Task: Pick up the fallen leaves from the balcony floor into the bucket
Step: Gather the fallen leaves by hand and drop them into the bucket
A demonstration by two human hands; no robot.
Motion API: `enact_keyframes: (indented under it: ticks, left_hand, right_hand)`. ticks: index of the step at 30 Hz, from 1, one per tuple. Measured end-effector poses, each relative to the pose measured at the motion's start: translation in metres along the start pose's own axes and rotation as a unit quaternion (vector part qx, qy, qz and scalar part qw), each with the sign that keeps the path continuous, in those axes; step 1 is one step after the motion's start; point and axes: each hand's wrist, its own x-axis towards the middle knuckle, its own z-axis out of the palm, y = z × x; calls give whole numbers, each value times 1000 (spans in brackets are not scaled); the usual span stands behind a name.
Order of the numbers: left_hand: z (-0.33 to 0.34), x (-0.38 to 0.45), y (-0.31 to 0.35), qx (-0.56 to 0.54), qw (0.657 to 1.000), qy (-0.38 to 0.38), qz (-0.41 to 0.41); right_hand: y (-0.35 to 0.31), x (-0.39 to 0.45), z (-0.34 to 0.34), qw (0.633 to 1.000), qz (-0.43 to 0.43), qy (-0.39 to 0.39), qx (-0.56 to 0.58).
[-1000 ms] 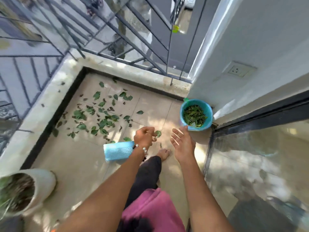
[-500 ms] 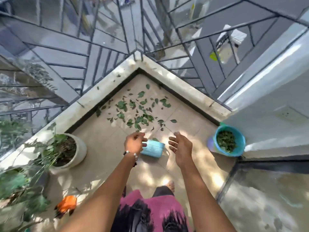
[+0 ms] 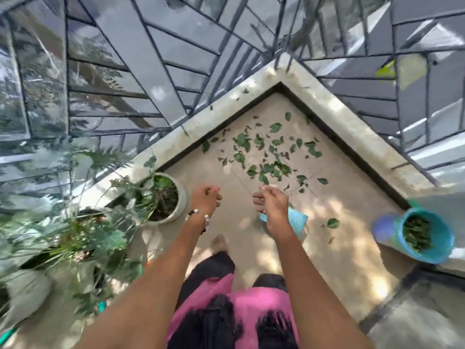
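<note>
While green leaves (image 3: 261, 157) lie scattered across the balcony floor (image 3: 327, 248), the left hand (image 3: 205, 200) and right hand (image 3: 273, 206) hover loosely curled, holding nothing. A blue bucket (image 3: 427, 238) of leaves stands well to the right.

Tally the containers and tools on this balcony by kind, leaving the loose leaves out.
Bucket: 1, blue, with leaves in it
White plant pot: 1 clear; others at left too blurred to count
Blue dustpan-like tool: 1
Hands: 2, left hand and right hand
Total: 5
</note>
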Motion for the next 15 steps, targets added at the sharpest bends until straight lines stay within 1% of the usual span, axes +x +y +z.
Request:
enact_keyframes:
  ticks: [2,5,7,10,13,15]
  left_hand:
    - [-20,17,3,41,999,9,19]
    - [-42,35,6,104,994,18,28]
    - [-50,43,11,142,989,25,36]
    - [-51,52,21,199,978,21,67]
    - [-46,70,26,239,968,3,71]
    - [-42,87,27,241,968,-4,64]
  right_hand:
    - [3,6,23,999,-4,-24,-33]
    - [2,9,41,993,-46,-47,-98]
    - [-5,11,49,986,-73,-63,-139]
    - [-17,23,59,969,-90,-79,-217]
    - [-23,47,65,963,-88,-90,-240]
    - [-27,63,67,961,-88,-92,-244]
